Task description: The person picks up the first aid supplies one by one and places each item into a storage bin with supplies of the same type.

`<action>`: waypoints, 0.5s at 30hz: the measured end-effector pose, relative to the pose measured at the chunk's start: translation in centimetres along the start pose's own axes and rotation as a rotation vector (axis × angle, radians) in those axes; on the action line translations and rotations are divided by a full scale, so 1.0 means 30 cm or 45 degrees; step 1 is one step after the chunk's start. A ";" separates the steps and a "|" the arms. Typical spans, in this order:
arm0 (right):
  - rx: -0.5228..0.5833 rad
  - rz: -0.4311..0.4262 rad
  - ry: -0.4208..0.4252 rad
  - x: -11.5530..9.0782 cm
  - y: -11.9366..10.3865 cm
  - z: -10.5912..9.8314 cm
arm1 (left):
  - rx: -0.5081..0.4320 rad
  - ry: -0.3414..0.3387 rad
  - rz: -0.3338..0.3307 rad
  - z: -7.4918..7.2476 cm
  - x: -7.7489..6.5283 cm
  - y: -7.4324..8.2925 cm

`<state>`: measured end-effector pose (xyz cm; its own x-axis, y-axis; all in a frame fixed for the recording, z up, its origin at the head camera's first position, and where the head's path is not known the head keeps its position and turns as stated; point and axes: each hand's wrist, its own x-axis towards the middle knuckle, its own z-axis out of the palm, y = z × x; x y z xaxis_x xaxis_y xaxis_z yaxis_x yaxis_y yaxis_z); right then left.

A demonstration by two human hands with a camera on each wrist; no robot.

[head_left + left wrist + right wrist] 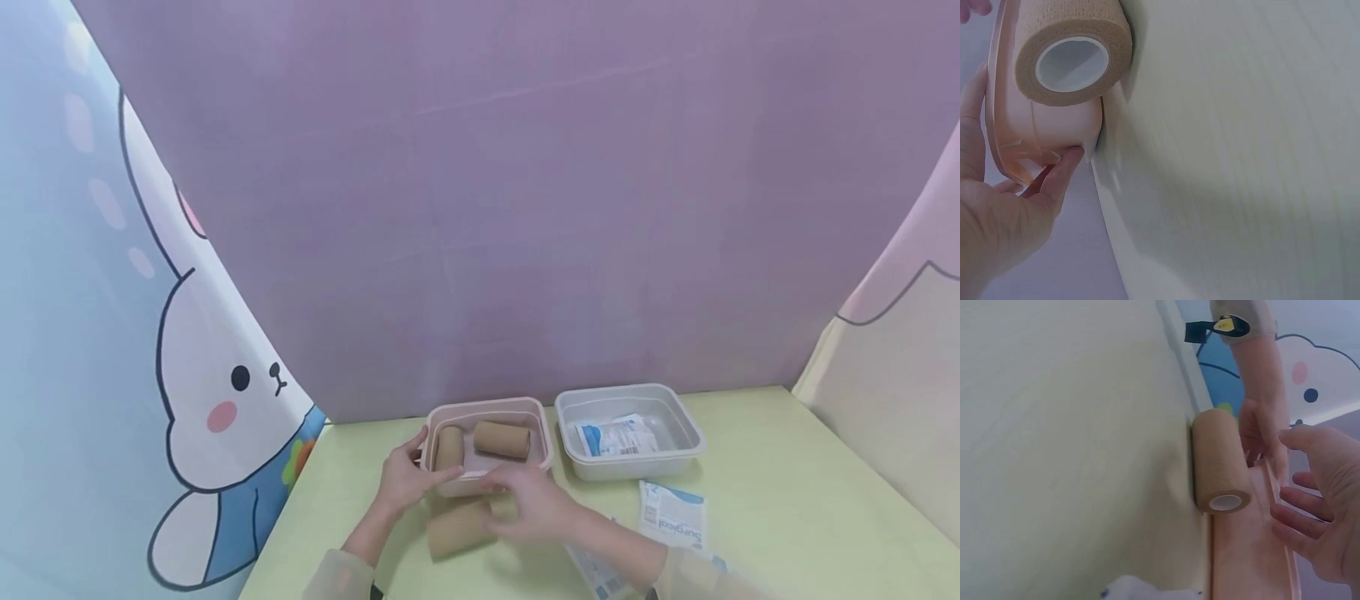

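A pink plastic container (491,408) stands toward the back of the table. Inside it are two tan cohesive bandage rolls, one upright-lying roll (450,448) at the left and one lying crosswise (502,440). My left hand (411,479) grips the container's left side, thumb at the rim and fingers against the outer wall (1054,128). A third bandage roll (459,531) lies on the table just in front, its white core (1072,64) visible in the left wrist view. Over the container's front edge hovers my right hand (536,504), slightly blurred, fingers loosely bent and holding nothing (1329,500).
Right of the pink container stands a white container (678,417) holding blue-and-white packets (618,435). A packet printed "Surgical" (672,512) lies in front of it, and another packet (600,575) is partly beneath the right forearm. A purple cloth (525,208) hangs behind the table.
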<state>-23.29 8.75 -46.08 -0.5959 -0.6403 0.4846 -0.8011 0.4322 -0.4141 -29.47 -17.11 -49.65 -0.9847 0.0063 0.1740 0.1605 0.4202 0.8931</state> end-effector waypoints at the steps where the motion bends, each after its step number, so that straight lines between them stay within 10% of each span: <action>1: -0.012 -0.007 0.000 -0.003 0.001 0.009 | 0.002 0.000 0.006 -0.001 -0.002 0.001; 15: -0.198 0.063 -0.027 -0.020 0.030 0.116 | -0.014 -0.008 0.027 -0.001 -0.009 0.013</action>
<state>-23.45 7.31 -49.42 -0.6347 -0.6286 0.4494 -0.7709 0.5554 -0.3119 -29.15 -16.97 -49.34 -0.9814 0.0206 0.1909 0.1824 0.4099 0.8937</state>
